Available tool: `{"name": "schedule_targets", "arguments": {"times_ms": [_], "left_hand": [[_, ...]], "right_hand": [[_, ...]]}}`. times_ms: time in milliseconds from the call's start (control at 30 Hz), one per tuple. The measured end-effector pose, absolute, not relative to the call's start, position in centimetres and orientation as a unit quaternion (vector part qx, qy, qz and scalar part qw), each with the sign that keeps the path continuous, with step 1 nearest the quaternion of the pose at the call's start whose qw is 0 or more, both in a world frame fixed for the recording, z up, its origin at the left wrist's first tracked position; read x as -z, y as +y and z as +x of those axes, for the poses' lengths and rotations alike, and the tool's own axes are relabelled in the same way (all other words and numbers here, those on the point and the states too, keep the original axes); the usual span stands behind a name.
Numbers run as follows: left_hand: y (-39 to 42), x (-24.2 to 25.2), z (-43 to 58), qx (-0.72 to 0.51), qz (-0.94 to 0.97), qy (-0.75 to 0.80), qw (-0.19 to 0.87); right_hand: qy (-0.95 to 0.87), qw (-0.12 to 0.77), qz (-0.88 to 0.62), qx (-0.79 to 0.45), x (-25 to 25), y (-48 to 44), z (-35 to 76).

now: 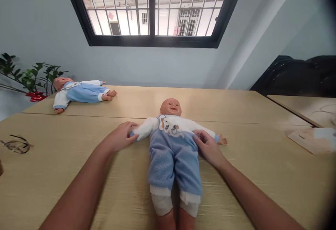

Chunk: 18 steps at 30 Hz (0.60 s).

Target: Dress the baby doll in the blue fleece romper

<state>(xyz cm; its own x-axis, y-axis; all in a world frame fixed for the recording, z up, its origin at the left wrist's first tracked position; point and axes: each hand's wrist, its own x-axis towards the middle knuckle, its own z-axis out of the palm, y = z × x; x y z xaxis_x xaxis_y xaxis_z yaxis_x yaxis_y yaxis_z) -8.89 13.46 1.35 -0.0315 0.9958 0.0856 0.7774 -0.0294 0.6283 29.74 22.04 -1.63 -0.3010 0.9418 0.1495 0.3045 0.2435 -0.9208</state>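
A baby doll lies on its back on the wooden table, head away from me and legs toward me. It wears a blue and white outfit with an animal face on the chest. My left hand is closed around the end of the doll's arm on the left, at the blue cuff, and hides the doll's hand. At the doll's other side, just below the sleeve, my right hand pinches the edge of the outfit between thumb and fingers. The doll's arm on that side stretches out past my fingers, its small hand bare.
A second doll in similar clothes lies at the table's far left, near a potted plant. Eyeglasses rest at the left. Something flat and pale lies at the right. A barred window is in the wall behind.
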Motion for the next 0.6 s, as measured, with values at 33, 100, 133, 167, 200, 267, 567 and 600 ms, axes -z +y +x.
{"name": "schedule_targets", "arguments": {"times_ms": [33, 100, 133, 167, 200, 267, 567, 600], "left_hand": [[13.6, -1.9, -8.1, -0.27, 0.683, 0.66, 0.158], [14.3, -3.5, -5.9, -0.266, 0.732, 0.62, 0.09], [14.9, -4.3, -4.3, -0.271, 0.753, 0.596, 0.071], [15.7, -5.1, -2.6, -0.275, 0.773, 0.568, 0.062], [16.6, -5.8, -0.7, -0.277, 0.795, 0.536, 0.059], [18.6, -6.7, 3.0, -0.273, 0.829, 0.484, 0.063], [21.7, -4.4, 9.5, -0.234, 0.858, 0.453, 0.063], [21.3, -3.9, 9.5, -0.264, 0.848, 0.459, 0.042]], "right_hand": [[-0.682, 0.396, -0.451, -0.417, 1.7, 22.2, 29.8], [-0.672, 0.419, -0.459, -0.403, 1.7, 22.2, 29.8], [-0.668, 0.428, -0.466, -0.391, 1.7, 22.1, 29.8], [-0.665, 0.436, -0.473, -0.381, 1.6, 22.0, 29.8], [-0.662, 0.444, -0.478, -0.369, 1.5, 21.9, 29.9], [-0.663, 0.467, -0.475, -0.341, 1.5, 21.6, 30.0], [-0.805, 0.417, -0.402, -0.126, 1.4, 22.2, 32.4], [-0.815, 0.398, -0.401, -0.127, 1.4, 22.2, 32.5]]}}
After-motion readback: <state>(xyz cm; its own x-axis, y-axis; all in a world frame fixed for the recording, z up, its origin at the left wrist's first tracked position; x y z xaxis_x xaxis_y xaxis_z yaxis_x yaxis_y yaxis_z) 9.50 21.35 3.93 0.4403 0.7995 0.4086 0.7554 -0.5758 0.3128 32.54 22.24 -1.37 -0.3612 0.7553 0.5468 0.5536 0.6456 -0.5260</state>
